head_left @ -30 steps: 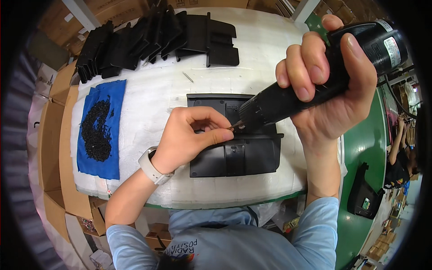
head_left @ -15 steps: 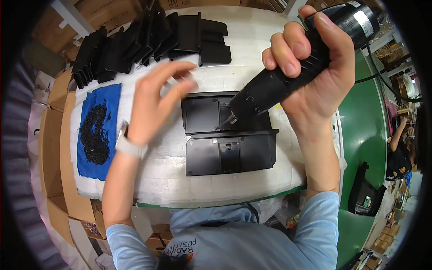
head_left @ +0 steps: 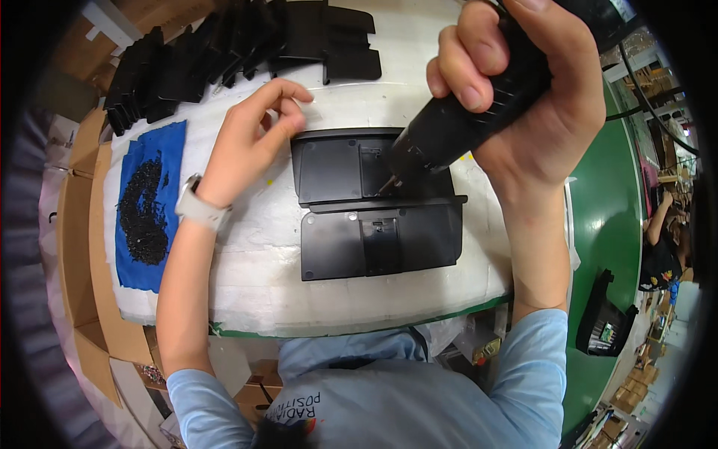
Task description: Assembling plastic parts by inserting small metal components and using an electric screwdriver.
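My right hand [head_left: 531, 97] is wrapped round a black electric screwdriver [head_left: 456, 123], tilted so that its bit points down and left. The bit's tip is at the central recess of a black plastic panel [head_left: 325, 168]; whether it touches a screw is too small to tell. Just nearer to me, a second black panel section [head_left: 333, 243] lies along the first one's edge. My left hand [head_left: 250, 138] hovers beside the far left corner of the panel, fingers loosely bent and a little apart, with nothing visible in them. A pale-strapped watch is on that wrist.
Small black screws [head_left: 146, 224] lie heaped on a blue cloth [head_left: 168, 142] at the left. Several black panels [head_left: 224, 56] stand stacked at the far left. Cardboard boxes [head_left: 86, 277] line the left side. A green surface [head_left: 591, 299] at the right holds a black housing [head_left: 602, 322].
My left hand has slowed and come to the panel's far left corner. The screwdriver's bit has shifted slightly right across the recess. The whole scene sits a little higher and further left in view.
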